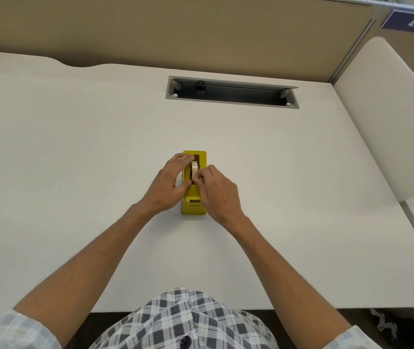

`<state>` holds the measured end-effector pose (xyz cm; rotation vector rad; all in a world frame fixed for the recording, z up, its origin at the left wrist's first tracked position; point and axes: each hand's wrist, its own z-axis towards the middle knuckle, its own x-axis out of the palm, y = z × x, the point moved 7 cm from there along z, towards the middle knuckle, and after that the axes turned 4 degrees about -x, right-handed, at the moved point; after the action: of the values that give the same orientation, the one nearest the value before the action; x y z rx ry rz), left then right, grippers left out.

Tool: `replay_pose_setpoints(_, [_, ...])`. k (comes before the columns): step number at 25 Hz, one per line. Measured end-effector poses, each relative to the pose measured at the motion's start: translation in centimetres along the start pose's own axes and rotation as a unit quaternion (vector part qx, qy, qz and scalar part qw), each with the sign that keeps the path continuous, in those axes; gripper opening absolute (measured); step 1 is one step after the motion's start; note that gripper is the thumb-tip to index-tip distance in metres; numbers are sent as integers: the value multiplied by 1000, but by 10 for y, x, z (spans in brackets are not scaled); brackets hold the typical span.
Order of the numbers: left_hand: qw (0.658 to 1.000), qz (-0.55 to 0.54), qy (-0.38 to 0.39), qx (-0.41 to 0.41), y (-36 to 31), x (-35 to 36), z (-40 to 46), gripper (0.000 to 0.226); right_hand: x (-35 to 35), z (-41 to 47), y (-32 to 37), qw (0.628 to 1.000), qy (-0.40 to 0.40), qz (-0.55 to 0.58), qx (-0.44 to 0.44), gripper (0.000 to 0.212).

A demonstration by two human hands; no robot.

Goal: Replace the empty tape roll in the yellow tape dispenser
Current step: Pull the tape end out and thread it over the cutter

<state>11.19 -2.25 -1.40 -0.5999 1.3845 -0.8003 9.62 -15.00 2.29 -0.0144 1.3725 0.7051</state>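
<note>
Tape roll [195, 168] sits upright in yellow dispenser [194, 206], left hand [169, 186] and right hand [217, 193] pinching it

Hands hide most of the tape roll [195, 167].

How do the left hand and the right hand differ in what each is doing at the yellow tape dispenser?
The left hand lies along the left side of the yellow tape dispenser, fingers reaching past the pale tape roll; the right hand comes in from the right. The left hand's fingers are spread and extended; the right hand's are curled, pinching at the roll's near edge. Both touch the dispenser on the white desk.
</note>
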Motion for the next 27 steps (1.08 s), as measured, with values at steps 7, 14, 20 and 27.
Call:
replay_pose_setpoints(7, [1000,7,4,-3,5,2,0,61,0,-15,6,1000,10,0,1,26])
replay_pose_setpoints(14, [1000,21,3,-3,6,3,-1,61,-7,-27,9,1000,9,8,-8,23])
replay_pose_setpoints(20, [999,36,3,-4,4,4,-2,61,-6,-41,15,1000,19,19,-10,19])
replay_pose_setpoints(27, [999,33,3,-4,-1,5,-6,61,-6,-53,18,999,13,24,-18,18])
